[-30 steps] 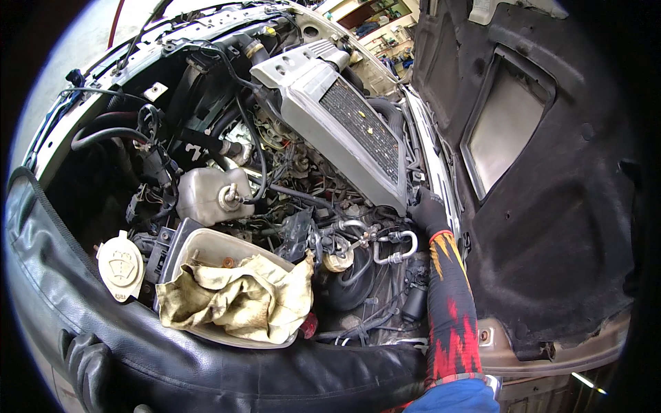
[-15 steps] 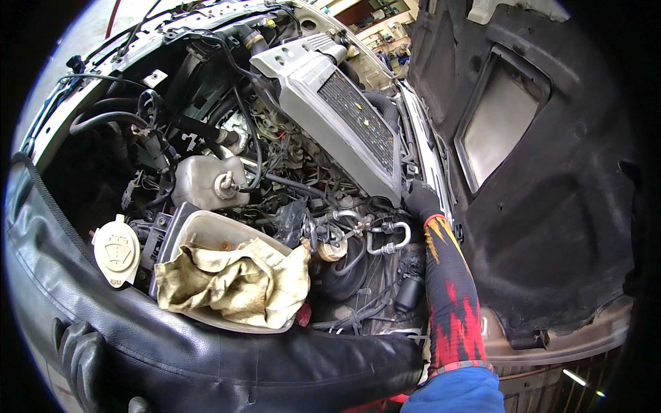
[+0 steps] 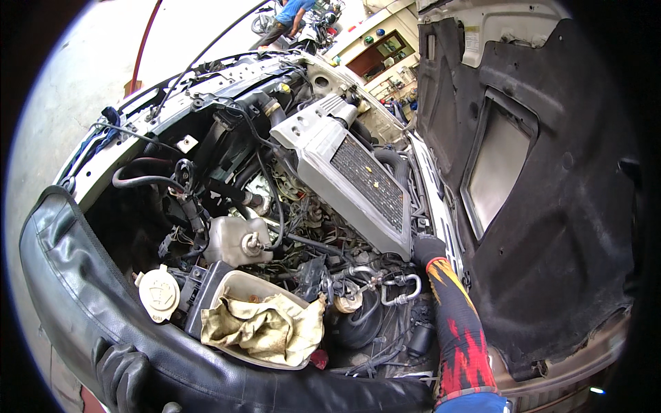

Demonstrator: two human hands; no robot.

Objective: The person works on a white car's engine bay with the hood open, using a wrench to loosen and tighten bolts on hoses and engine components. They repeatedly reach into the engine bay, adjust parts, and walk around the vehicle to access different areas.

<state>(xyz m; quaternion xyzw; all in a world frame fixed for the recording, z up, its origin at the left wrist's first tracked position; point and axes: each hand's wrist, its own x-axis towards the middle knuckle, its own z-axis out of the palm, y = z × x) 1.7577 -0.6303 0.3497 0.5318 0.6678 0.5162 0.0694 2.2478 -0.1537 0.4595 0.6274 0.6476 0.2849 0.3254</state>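
Observation:
My right hand (image 3: 428, 249), in a black glove, is at the near corner of a silver intercooler (image 3: 372, 230) with a dark finned core. Its fingers are curled down at the rear edge of the engine bay; what they grip is hidden. In another black glove, my left hand (image 3: 122, 375) rests on the black padded fender cover (image 3: 227, 385), fingers bent over it and thumb apart, with nothing seen in it. Between the hands stands a translucent plastic tub (image 3: 234, 281) with a stained yellowish cloth (image 3: 265, 327) draped in it.
The raised bonnet (image 3: 537, 275) stands close on the right. A cream reservoir cap (image 3: 160, 294), a plastic coolant tank (image 3: 231, 237), metal pipes (image 3: 403, 292) and hoses fill the bay. Far off, a person in a blue shirt (image 3: 295, 12) is by motorcycles.
The view has tilted up, so the engine bay sits lower and further right in the picture. The distant person has come into sight. My right hand stays by the intercooler corner.

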